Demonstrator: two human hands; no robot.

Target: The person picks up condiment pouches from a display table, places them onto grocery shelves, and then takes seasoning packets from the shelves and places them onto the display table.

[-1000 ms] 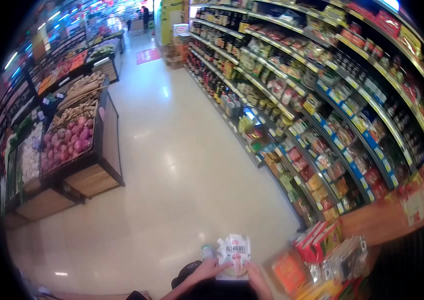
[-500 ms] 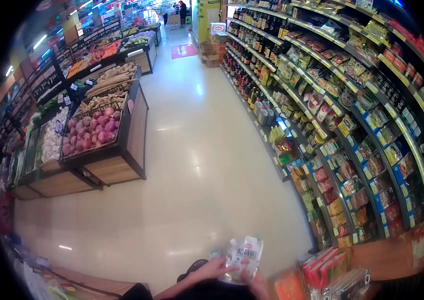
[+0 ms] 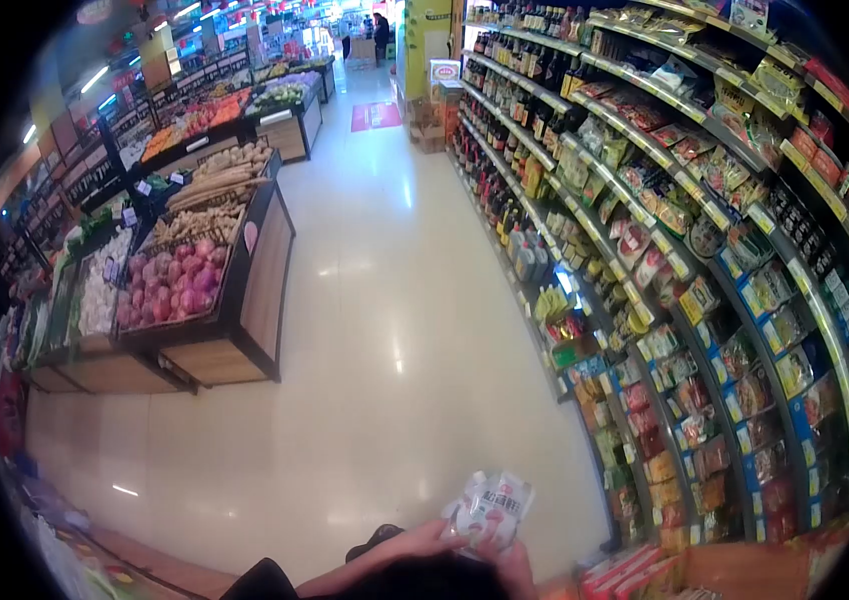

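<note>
Low in the view, in front of my body, I hold white seasoning pouches with dark printed characters and mushroom pictures. One white pouch (image 3: pixel 507 500) faces up toward me. A second, partly covered spouted pouch (image 3: pixel 470 500) seems to lie against its left side; the overlap hides its outline. My left hand (image 3: pixel 435 538) is closed at the lower left edge of the pouches. At their lower right, my right hand (image 3: pixel 503 556) grips the bottom edge. Some fingers of both hands are hidden by the pouches or blurred.
Curved shelves (image 3: pixel 665 250) of bottles and packets line the right. To the left stands a produce stand (image 3: pixel 265 300) with red onions (image 3: pixel 175 282), garlic and roots. A pale floor aisle (image 3: pixel 375 300) runs between toward cartons (image 3: pixel 430 115) and a distant person (image 3: pixel 382 38). Red boxes (image 3: pixel 625 575) sit lower right.
My left hand has shifted from across the front of the pouches to their left edge. The pouches have turned slightly, and the view has moved a little forward.
</note>
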